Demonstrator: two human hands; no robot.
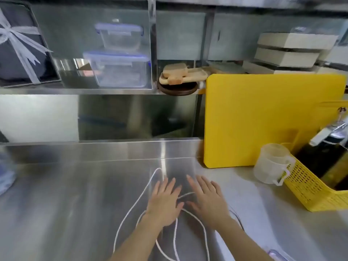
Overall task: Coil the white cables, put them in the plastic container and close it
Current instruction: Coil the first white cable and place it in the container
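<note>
Two flat hands, left hand (164, 201) and right hand (207, 199), over white cables (131, 210).

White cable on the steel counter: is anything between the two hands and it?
Nothing visible. The left hand and right hand lie flat, fingers spread, directly over the loose loops of white cable on the steel counter; no other object lies among them.

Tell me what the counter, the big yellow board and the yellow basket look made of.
Counter: stainless steel by its look, brushed, with streaky reflections. Yellow board: probably plastic, smooth and matte, evenly coloured. Yellow basket: moulded plastic, judging by its perforated grid walls.
</note>
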